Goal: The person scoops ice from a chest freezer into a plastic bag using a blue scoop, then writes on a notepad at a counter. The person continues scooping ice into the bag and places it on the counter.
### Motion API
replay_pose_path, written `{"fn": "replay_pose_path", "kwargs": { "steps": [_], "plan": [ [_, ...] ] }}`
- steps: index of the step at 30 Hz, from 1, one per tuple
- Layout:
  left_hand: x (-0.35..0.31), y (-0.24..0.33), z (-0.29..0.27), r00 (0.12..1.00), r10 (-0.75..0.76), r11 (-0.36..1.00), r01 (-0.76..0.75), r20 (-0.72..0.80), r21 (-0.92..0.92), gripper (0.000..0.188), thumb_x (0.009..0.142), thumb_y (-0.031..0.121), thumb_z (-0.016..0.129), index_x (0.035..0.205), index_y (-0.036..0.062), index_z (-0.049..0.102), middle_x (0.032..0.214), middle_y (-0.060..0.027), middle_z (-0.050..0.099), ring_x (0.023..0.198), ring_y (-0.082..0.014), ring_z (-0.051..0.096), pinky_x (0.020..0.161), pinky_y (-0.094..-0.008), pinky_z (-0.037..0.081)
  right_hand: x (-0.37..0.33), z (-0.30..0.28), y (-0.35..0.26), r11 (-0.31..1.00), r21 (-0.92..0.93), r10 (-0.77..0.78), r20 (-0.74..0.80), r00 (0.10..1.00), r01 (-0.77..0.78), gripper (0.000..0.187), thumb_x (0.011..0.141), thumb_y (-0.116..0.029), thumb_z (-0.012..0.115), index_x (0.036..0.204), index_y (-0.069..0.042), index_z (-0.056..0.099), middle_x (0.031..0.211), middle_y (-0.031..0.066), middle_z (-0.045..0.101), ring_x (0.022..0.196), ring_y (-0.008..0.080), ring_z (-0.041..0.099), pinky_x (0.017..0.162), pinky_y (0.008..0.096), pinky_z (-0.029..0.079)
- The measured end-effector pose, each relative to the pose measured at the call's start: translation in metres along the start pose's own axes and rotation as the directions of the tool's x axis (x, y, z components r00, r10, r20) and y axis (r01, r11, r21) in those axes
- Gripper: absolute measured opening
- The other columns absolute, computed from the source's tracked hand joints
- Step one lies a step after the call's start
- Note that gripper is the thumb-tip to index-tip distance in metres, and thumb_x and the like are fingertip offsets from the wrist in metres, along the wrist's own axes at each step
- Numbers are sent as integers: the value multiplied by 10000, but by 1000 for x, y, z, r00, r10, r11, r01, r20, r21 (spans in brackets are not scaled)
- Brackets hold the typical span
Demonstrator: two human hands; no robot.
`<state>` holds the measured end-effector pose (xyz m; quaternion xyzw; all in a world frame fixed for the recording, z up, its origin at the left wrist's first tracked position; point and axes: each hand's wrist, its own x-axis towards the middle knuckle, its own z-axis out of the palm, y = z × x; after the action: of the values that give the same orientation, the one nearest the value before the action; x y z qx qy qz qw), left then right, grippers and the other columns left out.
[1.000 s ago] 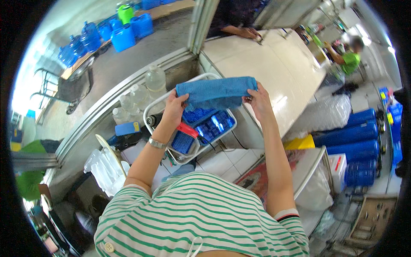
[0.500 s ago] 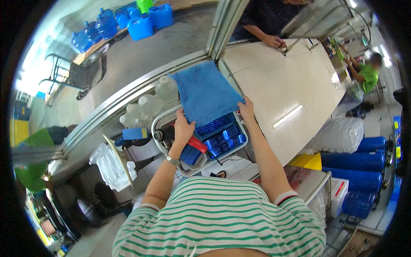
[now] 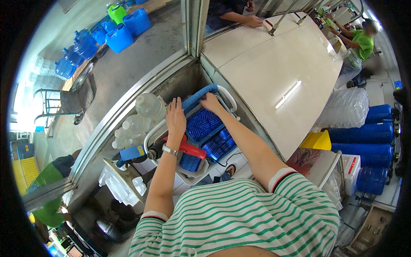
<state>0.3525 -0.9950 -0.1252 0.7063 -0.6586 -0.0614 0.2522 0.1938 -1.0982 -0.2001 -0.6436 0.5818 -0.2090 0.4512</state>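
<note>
A fuzzy blue cloth point(image 3: 198, 97) drapes over a rounded white tubular rail point(image 3: 228, 97), left hand point(image 3: 176, 118) laid flat at its end, right hand point(image 3: 211, 104) curled against it, whether pinching I cannot tell.

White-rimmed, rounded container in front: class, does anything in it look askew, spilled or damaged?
The long red tool lies askew among blue ribbed pieces, at an angle to the white-rimmed container's sides. No spill or damage stands out.
</note>
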Motion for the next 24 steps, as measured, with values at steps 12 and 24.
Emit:
{"fn": "replay_pose_path", "kwargs": {
  "steps": [12,24],
  "plan": [
    [-3,0,-2,999,-22,995,18,38,100,379,769,46,638,1132,5,537,1106,-175,544,1048,-346,526,864,-419,439,-50,-30,-35,939,-329,-242,-423,873,101,326,706,-90,702,1015,-80,598,991,113,628,977,234,584,952,382,406],
    [-41,-7,5,997,-11,998,6,77,60,551,798,109,638,1287,-53,442,1351,-234,432,1225,-378,437,1043,-462,342,-13,-51,-28,512,-755,-498,127,858,409,432,826,-80,509,1258,-60,519,1235,170,550,1191,309,500,1029,417,373]
  ]
}}
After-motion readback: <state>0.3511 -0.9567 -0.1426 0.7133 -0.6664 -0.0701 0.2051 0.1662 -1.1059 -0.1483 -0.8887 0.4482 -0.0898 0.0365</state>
